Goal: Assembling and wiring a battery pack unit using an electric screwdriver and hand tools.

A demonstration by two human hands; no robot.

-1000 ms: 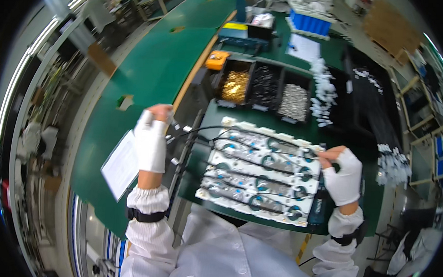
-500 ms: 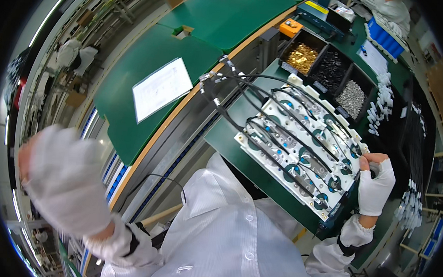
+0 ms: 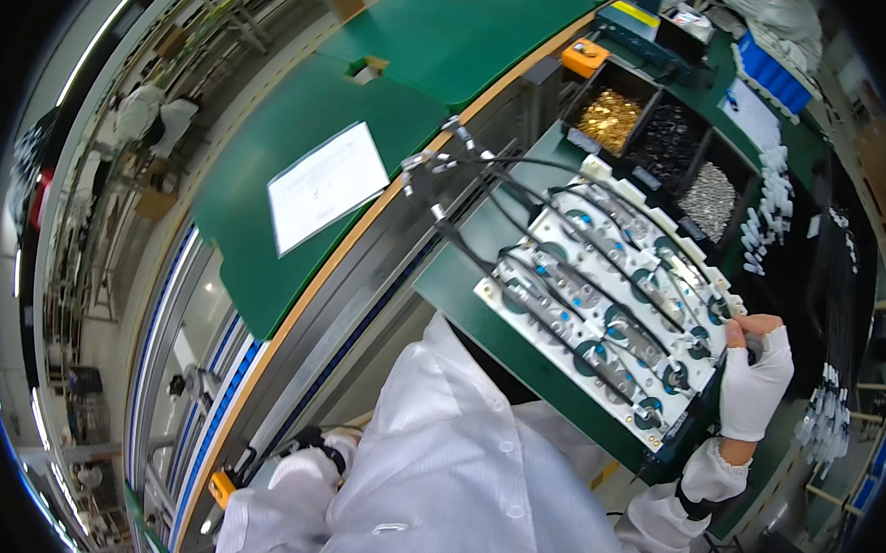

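Nearby, the left hand (image 3: 340,445) is partly hidden; its grip cannot be told. Beyond, a white fixture (image 3: 610,293) strung with black cables (image 3: 465,244) is supported on the green worktop (image 3: 499,346), its right corner touched by the right hand (image 3: 755,378), clamping unclear.

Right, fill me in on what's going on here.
A person in a white coat has the right hand at the right-hand edge of a white board; whether it grips is unclear. Black cables run across the board and out past its left side. The left hand is low beside the body, mostly hidden.
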